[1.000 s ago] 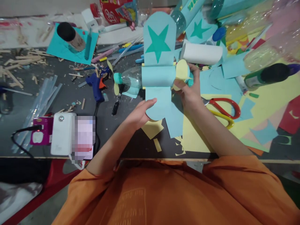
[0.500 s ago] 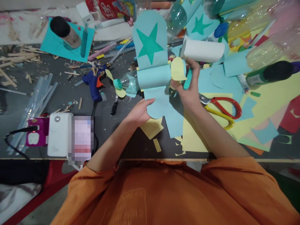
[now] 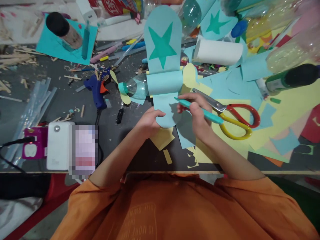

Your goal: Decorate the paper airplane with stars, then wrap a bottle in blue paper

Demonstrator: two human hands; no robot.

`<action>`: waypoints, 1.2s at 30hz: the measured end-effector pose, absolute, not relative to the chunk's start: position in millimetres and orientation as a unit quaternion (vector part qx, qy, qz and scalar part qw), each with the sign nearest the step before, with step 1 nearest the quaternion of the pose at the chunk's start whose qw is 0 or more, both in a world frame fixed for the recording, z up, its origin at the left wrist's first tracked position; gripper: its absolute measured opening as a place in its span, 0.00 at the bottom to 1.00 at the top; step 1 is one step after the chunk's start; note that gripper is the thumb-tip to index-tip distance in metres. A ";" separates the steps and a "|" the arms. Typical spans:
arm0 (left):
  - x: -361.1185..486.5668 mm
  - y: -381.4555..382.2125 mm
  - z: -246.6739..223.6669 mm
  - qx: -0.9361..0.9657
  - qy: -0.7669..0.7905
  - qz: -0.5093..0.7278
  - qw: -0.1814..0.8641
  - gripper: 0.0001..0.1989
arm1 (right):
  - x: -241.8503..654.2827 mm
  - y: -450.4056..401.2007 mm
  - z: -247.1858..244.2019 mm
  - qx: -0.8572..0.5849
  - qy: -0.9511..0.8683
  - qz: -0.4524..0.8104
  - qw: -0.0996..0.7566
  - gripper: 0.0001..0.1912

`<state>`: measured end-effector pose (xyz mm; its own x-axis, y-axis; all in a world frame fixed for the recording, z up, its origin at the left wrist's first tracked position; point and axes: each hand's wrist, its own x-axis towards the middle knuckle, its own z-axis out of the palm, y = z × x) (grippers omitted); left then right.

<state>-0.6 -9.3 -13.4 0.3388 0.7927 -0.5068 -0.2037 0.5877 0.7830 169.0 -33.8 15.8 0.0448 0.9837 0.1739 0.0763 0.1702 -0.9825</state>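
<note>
A model plane [image 3: 165,82] made from a clear bottle wrapped in light-blue paper lies across the middle. Its far wing [image 3: 156,20] bears a green star [image 3: 162,45]; the near wing [image 3: 163,113] is plain. A yellow propeller sits at the green cap [image 3: 122,88], and yellow paper [image 3: 188,73] forms the tail end. My left hand [image 3: 147,124] pinches the near wing's rounded end, thumb on top and fingers beneath. Over that wing's right side, my right hand [image 3: 200,120] is closed around a teal pen [image 3: 212,115], its tip pointing left at the paper.
Scissors [image 3: 241,133] with red and yellow handles lie right of my right hand on paper sheets. A blue glue gun [image 3: 95,88] rests left of the propeller. A white paper roll [image 3: 218,52], bottles and scraps crowd the back right. A power bank [image 3: 60,146] stands front left.
My right hand has moved from the yellow tail down toward me, over the near wing, bringing the teal pen with its tip to the left. My left hand keeps its hold.
</note>
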 end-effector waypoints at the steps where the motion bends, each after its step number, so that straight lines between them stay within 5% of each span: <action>1: 2.0 -8.7 -10.9 0.284 0.453 0.336 0.775 0.16 | 167.6 -31.8 13.9 -0.492 -0.549 0.436 0.517 0.19; 9: 6.9 -8.2 0.3 0.234 0.423 0.347 0.803 0.16 | 159.2 -28.7 8.5 -0.492 -0.585 0.411 0.496 0.07; 36: 4.3 -7.6 -2.6 0.251 0.436 0.345 0.792 0.14 | 155.6 -30.7 10.9 -0.503 -0.624 0.400 0.445 0.06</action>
